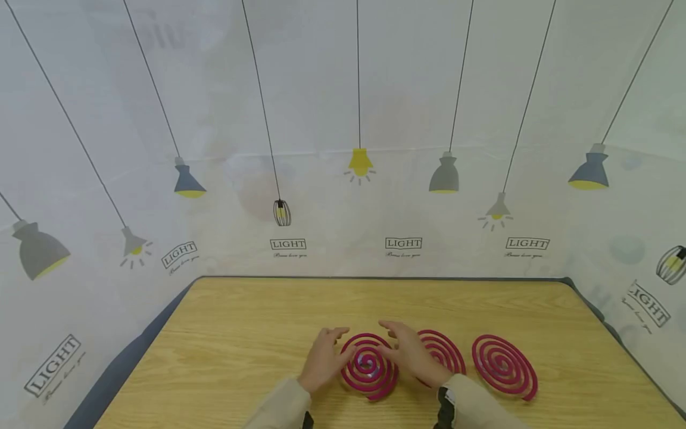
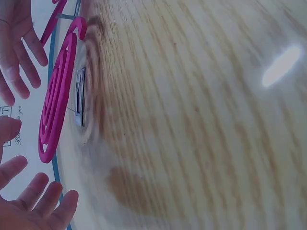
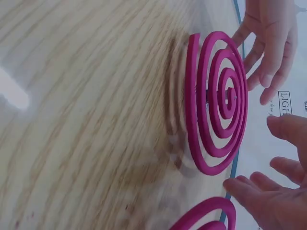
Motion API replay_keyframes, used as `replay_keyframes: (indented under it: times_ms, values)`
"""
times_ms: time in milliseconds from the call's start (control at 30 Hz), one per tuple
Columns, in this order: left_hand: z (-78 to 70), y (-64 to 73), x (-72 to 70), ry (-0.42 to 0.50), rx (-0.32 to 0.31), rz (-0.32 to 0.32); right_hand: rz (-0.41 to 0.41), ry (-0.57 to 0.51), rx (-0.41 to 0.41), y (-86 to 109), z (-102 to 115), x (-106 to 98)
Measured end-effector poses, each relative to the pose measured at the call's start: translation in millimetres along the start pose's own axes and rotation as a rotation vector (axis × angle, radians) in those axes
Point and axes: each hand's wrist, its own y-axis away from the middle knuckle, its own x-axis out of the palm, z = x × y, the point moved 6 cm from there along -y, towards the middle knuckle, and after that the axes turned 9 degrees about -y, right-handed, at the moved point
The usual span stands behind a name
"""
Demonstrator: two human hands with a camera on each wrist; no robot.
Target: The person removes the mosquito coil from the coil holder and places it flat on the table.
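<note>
One coil [image 1: 368, 360], its stand [image 2: 80, 101] plainest in left wrist view, sits between unclenched hands [image 1: 324, 359] [image 1: 412, 356]

This is a screened-off tabletop booth; whether it stands in a home, an office or a workshop cannot be told. Pale printed backdrop sheeting [image 1: 321, 89], slightly creased, rises behind the wood-grain table [image 1: 241, 310] and along its left and right sides, hiding any room beyond. Flat drawings of pendant lamps [image 1: 361, 162] on thin cords appear above the table's far edge, with boxed "LIGHT" lettering [image 1: 287, 244] below them. A bright reflection [image 2: 282, 65] gleams on the tabletop.
</note>
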Motion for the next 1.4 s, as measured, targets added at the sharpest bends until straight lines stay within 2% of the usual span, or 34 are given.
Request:
replay_keyframes:
  times_ms: [167, 333, 467, 767, 967, 1100, 1233, 1400]
  values:
    - [3.1, 2.5, 3.7, 0.058, -0.028, 0.013, 0.027, 0.005, 0.066, 0.3, -2.1, 6.9]
    - [6.1, 4.3, 5.1, 0.123, -0.049, 0.018, 0.031, 0.007, 0.077, 0.4, -3.7, 11.8]
    - [7.9, 5.0, 4.9, 0.137, -0.053, 0.013, 0.035, 0.003, 0.095, 0.6, -8.4, 13.7]
    - [13.9, 7.6, 6.4, 0.171, -0.099, 0.049, 0.052, -0.024, 0.061, 1.6, -10.0, 18.5]
    - [16.7, 8.4, 6.1, 0.189, -0.095, 0.022, 0.065, -0.027, 0.056, 2.1, -9.1, 21.1]
    - [19.3, 8.1, 8.4, 0.282, -0.097, 0.019, 0.078, -0.016, 0.044, 2.1, -9.1, 22.0]
    - [24.9, 8.7, 13.5, 0.417, -0.146, 0.053, 0.087, 0.01, 0.034, 2.8, -10.2, 22.8]
    - [29.6, 9.4, 15.3, 0.475, -0.185, 0.053, 0.084, 0.025, 0.024, 3.6, -11.3, 23.9]
